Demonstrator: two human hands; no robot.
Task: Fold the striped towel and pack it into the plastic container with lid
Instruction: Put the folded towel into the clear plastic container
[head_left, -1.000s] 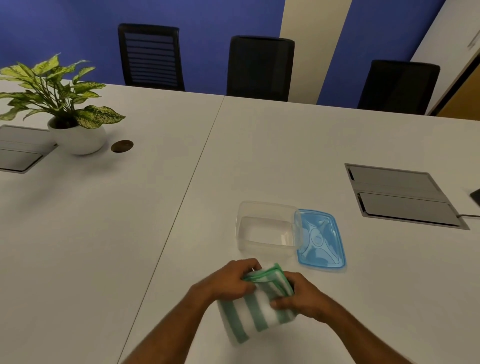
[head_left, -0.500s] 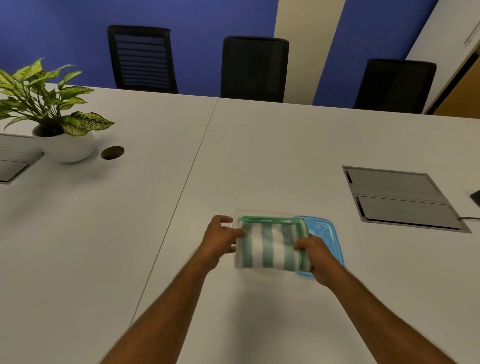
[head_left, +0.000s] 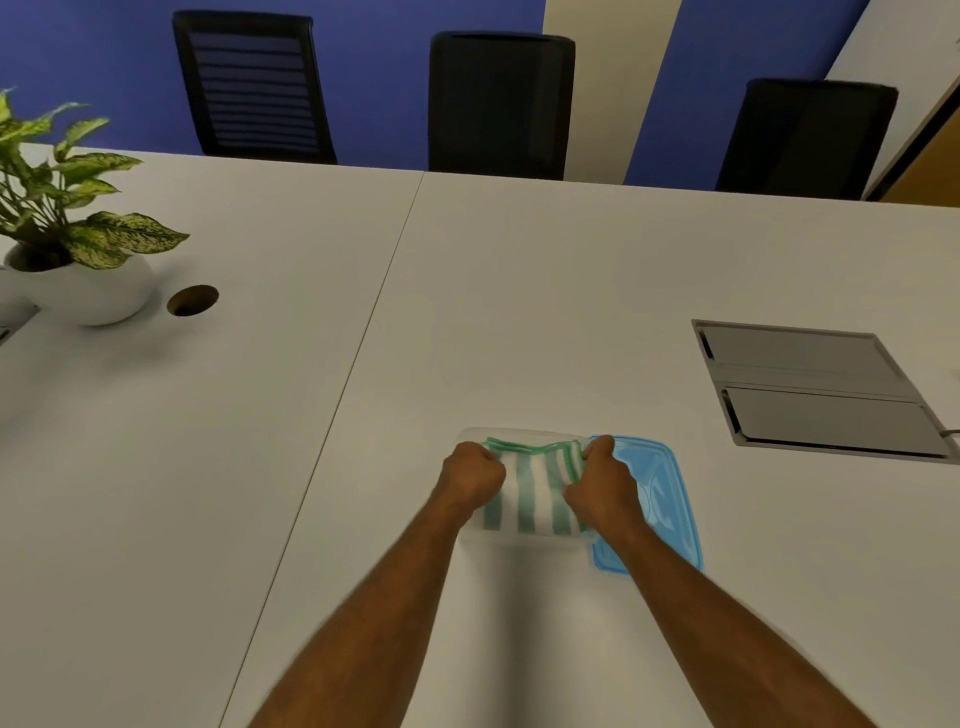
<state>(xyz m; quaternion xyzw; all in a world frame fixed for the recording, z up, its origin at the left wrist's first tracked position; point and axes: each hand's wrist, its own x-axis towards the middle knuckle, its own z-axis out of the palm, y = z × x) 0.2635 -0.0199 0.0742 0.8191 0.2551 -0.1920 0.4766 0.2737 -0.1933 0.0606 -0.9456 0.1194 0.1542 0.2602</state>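
Both fists now pressing striped towel (head_left: 530, 493) down into clear container (head_left: 470, 434), left hand (head_left: 472, 475) and right hand (head_left: 602, 488) fingers clenched on it

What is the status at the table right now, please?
Left hand and right hand both closed on the towel, pressing it into the container. Lid off, beside it. Nothing in the way.
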